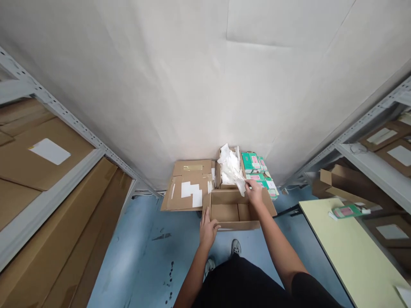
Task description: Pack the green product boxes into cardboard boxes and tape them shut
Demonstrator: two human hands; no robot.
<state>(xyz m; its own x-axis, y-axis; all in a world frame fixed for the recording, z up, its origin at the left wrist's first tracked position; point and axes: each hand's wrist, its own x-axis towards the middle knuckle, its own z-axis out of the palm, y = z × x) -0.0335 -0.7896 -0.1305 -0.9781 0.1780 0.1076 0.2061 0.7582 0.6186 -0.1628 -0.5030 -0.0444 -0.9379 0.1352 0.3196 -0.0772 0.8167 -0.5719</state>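
Note:
My right hand (254,192) pinches the lower end of some crumpled white paper (231,166), which stretches up out of a smaller cardboard carton (227,186) by the wall. In front of me is a larger open cardboard box (224,211), with only its bare brown bottom showing inside. My left hand (208,227) rests on that box's near left corner, its fingers stretched along the flap and edge. Several green and white product boxes (253,161) are stacked to the right of the paper-filled carton.
A flattened-looking carton (183,175) with white labels stands at the left. Metal shelves (105,149) holding large cartons (58,149) rise on both sides. At right, a pale yellow table (346,248) carries a green box (346,211). A grey wall (192,85) closes off the far side.

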